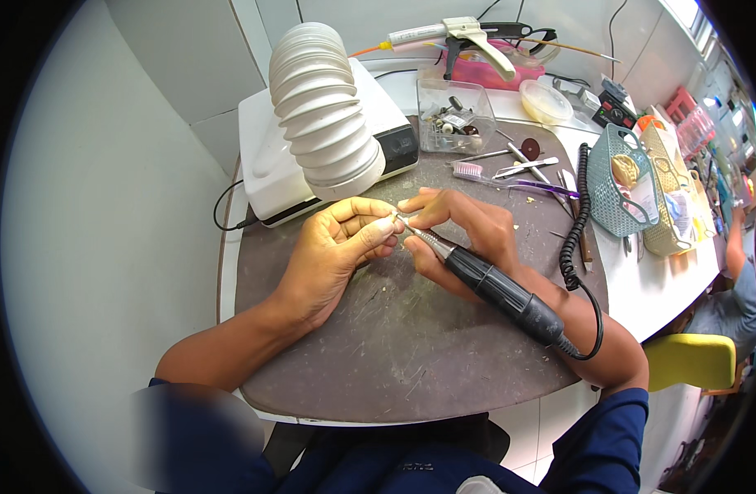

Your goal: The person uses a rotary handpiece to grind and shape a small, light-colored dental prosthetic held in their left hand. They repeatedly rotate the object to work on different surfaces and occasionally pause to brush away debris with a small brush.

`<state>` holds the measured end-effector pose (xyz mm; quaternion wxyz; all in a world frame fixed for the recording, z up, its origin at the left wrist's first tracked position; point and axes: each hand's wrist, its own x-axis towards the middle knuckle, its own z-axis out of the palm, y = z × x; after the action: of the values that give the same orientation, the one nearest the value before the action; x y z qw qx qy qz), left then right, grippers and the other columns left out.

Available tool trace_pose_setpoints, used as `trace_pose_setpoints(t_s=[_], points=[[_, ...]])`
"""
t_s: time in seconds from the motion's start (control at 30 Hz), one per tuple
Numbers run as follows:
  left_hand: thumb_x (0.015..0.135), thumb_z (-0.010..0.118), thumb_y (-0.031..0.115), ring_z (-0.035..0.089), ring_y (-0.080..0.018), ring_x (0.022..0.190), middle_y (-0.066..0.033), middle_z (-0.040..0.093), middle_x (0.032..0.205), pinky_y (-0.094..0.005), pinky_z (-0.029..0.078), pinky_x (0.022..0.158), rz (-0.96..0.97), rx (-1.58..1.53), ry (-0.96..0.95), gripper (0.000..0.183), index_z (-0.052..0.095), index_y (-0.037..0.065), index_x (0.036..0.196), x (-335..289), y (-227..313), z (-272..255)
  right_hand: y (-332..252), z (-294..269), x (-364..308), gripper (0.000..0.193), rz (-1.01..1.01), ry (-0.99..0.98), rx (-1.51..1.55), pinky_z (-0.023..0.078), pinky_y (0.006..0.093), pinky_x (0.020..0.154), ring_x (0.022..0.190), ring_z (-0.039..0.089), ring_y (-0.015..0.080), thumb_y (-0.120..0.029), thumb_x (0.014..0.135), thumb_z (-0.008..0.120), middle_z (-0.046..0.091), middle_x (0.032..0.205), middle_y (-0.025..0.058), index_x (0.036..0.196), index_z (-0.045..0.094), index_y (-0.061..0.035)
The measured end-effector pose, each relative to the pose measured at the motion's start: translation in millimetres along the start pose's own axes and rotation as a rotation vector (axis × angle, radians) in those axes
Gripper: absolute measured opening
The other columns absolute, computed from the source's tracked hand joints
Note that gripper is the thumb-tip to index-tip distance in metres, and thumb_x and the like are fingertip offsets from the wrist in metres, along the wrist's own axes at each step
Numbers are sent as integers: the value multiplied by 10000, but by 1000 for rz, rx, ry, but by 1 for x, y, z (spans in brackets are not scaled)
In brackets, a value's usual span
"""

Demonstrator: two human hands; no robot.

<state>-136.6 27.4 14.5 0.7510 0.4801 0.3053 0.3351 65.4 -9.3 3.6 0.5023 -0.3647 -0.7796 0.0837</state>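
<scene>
My left hand (341,251) pinches a tiny pale piece (396,216) between thumb and fingertips; it is too small to make out its kind. My right hand (468,239) grips a rotary handpiece (497,290) with a black body and a silver nose. The tool's tip meets the small piece, or comes very close to it, right at the left fingertips. A coiled black cord (577,214) runs from the handpiece's rear up past my right forearm. Just above both hands hangs the mouth of a ribbed white suction hose (337,123).
Behind the hose sits a white machine (262,156). A clear box (431,136) of small parts, a toothbrush (468,171) and a dark disc (530,149) lie at the back. Baskets (612,202) stand right. A dispensing gun (476,49) rests beyond. Another person (732,309) is at far right.
</scene>
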Motion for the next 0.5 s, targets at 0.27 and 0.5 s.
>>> trace_pose_setpoints(t_s=[0.27,0.5], points=[[957,652,139,624,-75,884,-43,682,992,-225,511,830,2,-6,-16,189,608,17,1094,1,-3,-3,-2,-1,1,201,-16,-14,-1,554,442,924,898,728,294,-45,756,738,715,922,192,918,630,8],[959,647,137,622,-78,901,-46,681,1000,-227,507,834,9,-6,-19,184,606,16,1092,0,-1,-1,1,-1,0,207,14,10,12,558,441,917,897,728,296,-33,751,730,708,904,182,920,623,18]])
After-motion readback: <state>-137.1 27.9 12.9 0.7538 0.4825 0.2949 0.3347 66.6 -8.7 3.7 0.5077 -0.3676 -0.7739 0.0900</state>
